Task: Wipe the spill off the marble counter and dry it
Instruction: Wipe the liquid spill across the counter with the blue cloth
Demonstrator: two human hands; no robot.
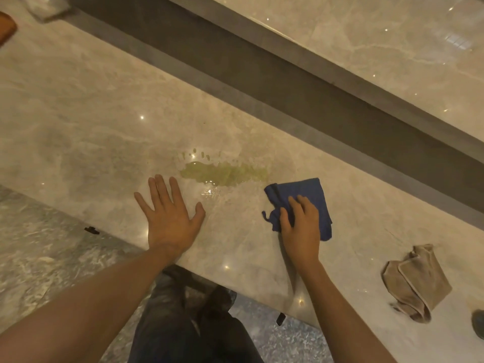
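A yellowish-green spill (225,174) lies on the beige marble counter (91,121), with small droplets beyond it and a clear wet patch just in front. My left hand (170,216) rests flat on the counter, fingers spread, just left of the spill and holding nothing. My right hand (301,224) presses down on a crumpled blue cloth (311,195) to the right of the spill; the cloth's left corner sits close to the spill's right end. A folded beige cloth (416,281) lies on the counter further right, near the front edge.
A dark recessed channel (262,74) runs diagonally behind the counter, with a second marble surface (366,35) beyond it. The counter's front edge passes just below my wrists, with grey stone floor (39,244) underneath. An orange-brown object (6,27) sits at the far left.
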